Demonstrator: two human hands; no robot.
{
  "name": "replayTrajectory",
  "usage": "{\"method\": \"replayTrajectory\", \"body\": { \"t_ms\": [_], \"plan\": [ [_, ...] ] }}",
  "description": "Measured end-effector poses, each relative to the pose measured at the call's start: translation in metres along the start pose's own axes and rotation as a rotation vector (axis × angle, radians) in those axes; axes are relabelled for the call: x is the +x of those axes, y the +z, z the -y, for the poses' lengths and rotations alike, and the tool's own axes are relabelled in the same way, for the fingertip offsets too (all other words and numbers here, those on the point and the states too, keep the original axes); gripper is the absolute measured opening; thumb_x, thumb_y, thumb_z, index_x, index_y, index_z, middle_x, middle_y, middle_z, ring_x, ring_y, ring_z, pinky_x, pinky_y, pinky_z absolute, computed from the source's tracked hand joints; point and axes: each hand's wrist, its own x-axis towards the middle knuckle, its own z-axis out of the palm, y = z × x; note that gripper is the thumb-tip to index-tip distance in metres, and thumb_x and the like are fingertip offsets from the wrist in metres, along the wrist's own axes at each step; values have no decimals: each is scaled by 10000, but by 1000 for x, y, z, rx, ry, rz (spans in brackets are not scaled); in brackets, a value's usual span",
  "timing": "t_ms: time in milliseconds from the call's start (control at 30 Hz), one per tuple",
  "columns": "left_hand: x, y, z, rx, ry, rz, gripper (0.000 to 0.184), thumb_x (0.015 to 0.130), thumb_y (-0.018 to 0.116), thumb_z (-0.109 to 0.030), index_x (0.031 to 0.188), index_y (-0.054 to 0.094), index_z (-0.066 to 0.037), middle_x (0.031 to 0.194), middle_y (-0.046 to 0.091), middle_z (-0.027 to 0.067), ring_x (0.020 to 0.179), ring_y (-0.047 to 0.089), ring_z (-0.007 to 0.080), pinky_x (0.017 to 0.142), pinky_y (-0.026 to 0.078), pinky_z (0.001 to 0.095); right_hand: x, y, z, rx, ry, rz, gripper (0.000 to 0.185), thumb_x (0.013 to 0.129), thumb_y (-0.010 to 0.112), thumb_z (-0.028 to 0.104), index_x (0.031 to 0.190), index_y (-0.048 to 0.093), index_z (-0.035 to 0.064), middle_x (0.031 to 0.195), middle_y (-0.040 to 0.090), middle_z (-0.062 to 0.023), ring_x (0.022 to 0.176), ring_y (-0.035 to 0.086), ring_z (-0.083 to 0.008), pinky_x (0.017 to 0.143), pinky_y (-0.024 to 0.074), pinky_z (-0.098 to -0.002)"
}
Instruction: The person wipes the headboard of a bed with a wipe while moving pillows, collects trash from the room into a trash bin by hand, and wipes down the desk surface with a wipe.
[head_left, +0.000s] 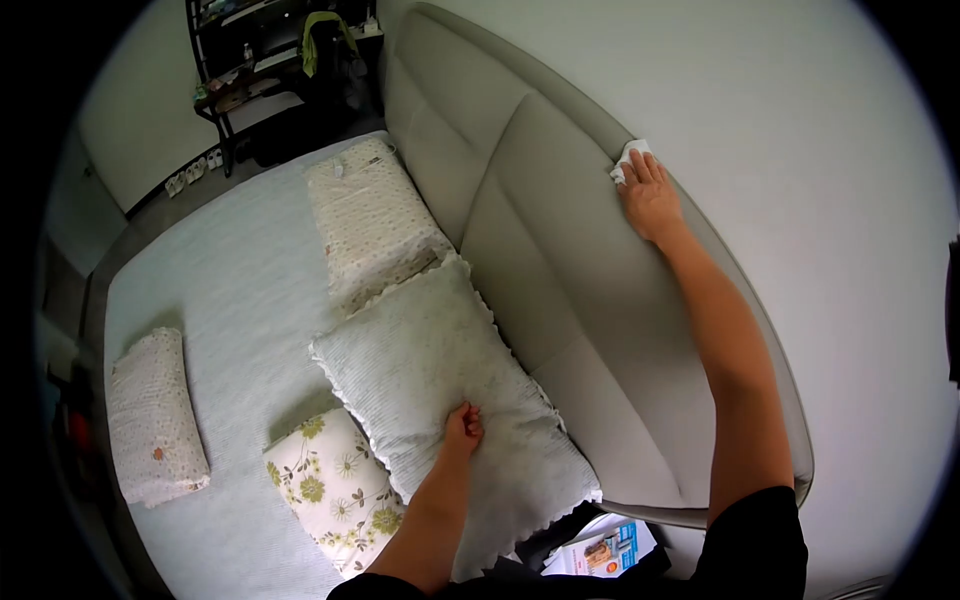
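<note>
My right hand [652, 205] presses a white cloth [630, 160] against the upper edge of the grey padded headboard [560, 200], its fingers lying over the cloth. My left hand [464, 428] is closed and rests on the large pale ruffled pillow [420, 340]; whether anything is inside its curled fingers is hidden. Beside that pillow lies a floral pillow [340, 485] with green flowers. A speckled pillow [370, 215] is against the headboard farther back.
Another speckled pillow [158, 415] lies at the left side of the bed [230, 260]. A desk [240, 95] with a chair stands at the back, with shoes [190, 175] by the wall. Printed papers [610, 550] are at the bottom, below the headboard.
</note>
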Motion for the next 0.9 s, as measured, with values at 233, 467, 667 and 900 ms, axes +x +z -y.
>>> {"method": "replayTrajectory", "body": {
  "t_ms": [233, 467, 667, 900],
  "plan": [
    [80, -2, -5, 17, -32, -133, 142, 859, 520, -199, 760, 525, -97, 582, 480, 2, 429, 350, 102, 394, 275, 229, 122, 20, 16, -393, -355, 319, 449, 935, 313, 273, 1295, 418, 26, 1428, 284, -122, 1302, 279, -293, 1071, 243, -371],
    [128, -12, -22, 16, -98, -175, 110, 848, 467, -135, 742, 493, -122, 599, 475, -7, 418, 341, 87, 373, 265, 209, 230, 73, 40, 43, -76, 178, 464, 926, 260, 306, 1290, 444, 84, 1418, 309, -106, 1302, 275, -282, 1072, 250, -361],
    [150, -21, -31, 40, -103, -187, 145, 862, 449, -141, 720, 475, -132, 575, 447, -15, 415, 340, 82, 350, 281, 199, 231, 66, 39, 61, -14, 153, 373, 905, 336, 269, 1167, 557, 120, 1301, 453, -65, 1187, 444, -242, 933, 422, -388],
    [143, -8, -36, 105, -154, -240, 208, 902, 436, -191, 706, 472, -135, 559, 443, -45, 411, 348, 65, 346, 295, 191, 100, -8, -7, 4, -39, 293, 370, 890, 390, 266, 1209, 501, 115, 1261, 466, -75, 1135, 491, -233, 847, 470, -379]
  ]
}}
